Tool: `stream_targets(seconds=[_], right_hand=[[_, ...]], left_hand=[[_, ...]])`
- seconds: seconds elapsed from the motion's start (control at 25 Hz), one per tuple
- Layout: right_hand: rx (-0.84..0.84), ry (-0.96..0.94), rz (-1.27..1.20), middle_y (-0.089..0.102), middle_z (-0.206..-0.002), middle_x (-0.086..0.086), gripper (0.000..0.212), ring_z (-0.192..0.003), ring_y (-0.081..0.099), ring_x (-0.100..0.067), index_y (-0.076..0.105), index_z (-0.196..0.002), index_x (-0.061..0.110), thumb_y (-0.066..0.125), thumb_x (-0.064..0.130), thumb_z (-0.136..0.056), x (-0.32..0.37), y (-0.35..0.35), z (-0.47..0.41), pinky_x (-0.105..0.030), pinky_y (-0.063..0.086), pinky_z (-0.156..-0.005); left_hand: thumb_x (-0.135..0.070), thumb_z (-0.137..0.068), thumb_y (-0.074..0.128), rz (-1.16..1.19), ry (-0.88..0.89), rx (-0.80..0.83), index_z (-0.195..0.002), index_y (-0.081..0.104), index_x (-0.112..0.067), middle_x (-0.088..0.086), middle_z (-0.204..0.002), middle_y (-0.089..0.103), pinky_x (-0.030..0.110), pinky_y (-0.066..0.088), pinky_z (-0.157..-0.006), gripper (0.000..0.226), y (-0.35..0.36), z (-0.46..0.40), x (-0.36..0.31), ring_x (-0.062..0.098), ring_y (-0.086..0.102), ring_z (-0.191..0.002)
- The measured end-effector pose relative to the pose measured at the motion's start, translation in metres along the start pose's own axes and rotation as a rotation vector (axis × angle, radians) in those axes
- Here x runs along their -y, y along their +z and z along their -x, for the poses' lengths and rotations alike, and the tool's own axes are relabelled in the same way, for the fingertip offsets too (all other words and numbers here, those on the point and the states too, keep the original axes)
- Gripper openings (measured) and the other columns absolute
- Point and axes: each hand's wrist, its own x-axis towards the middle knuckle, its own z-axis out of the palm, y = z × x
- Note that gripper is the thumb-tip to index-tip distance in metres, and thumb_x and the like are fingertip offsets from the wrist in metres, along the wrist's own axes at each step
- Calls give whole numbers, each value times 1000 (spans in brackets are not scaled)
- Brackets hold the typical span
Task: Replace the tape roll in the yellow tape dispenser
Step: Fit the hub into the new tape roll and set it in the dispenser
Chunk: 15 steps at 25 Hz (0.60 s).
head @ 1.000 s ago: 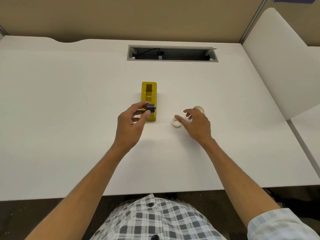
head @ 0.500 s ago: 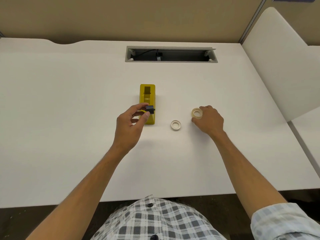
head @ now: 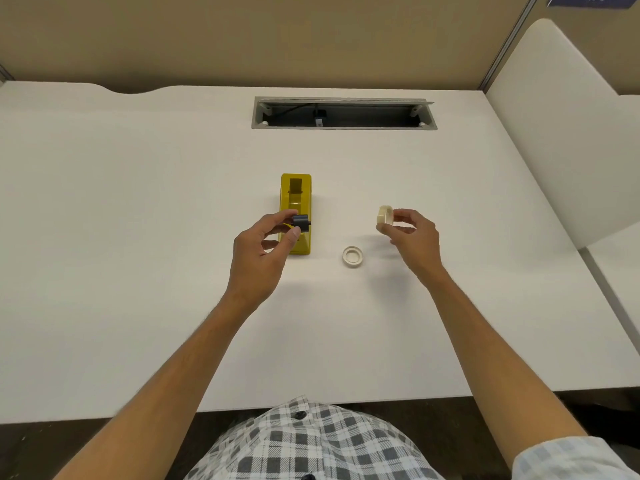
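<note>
The yellow tape dispenser lies on the white desk, its roll slot empty. My left hand pinches a small dark spindle between thumb and fingers, just above the dispenser's near end. My right hand holds a cream tape roll on edge, lifted off the desk to the right of the dispenser. A white empty core ring lies flat on the desk between the two hands.
A grey cable slot is cut into the desk at the back. A white partition panel rises along the right side. The desk's front edge runs just above my checked shirt.
My right hand left the white ring, reached right to the cream tape roll, gripped it and lifted it off the desk. My left hand stayed put with the spindle.
</note>
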Motion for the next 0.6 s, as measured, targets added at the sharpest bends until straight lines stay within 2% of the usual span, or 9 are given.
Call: stream_targets(seconds=[0.08,0.28,0.48,0.6], right_hand=[[45,10,-192,70,-103,6,45,-92,70,-12,64,-116,18,78,25,-74,8,3,10,-35,58,-82],[188,-24,-444,71,-91,0,40,-86,69,-15,66,-116,12,65,17,-76,33,9,39,-34,57,-83],[287,-82,-433,75,-89,1,43,-84,70,-12,67,-119,8,66,18,-77,51,14,60,-25,55,-72],[327,-162,-391,76,-94,3,43,-87,71,-10,68,-119,7,69,17,-77,60,16,69,-21,53,-72]], left_hand=[[-20,-93,61,7,4,2,-119,66,-25,-5,-112,72,43,56,-89,27,1,0,-1,11,66,-105],[-24,-93,62,42,7,20,-116,68,-24,-4,-110,72,49,54,-90,23,4,1,-7,14,66,-105],[-20,-94,61,80,39,43,-116,68,-19,-2,-110,71,49,54,-88,23,7,3,-14,14,66,-103],[-18,-94,61,88,56,58,-115,67,-24,-3,-111,70,48,55,-89,23,7,4,-18,13,66,-103]])
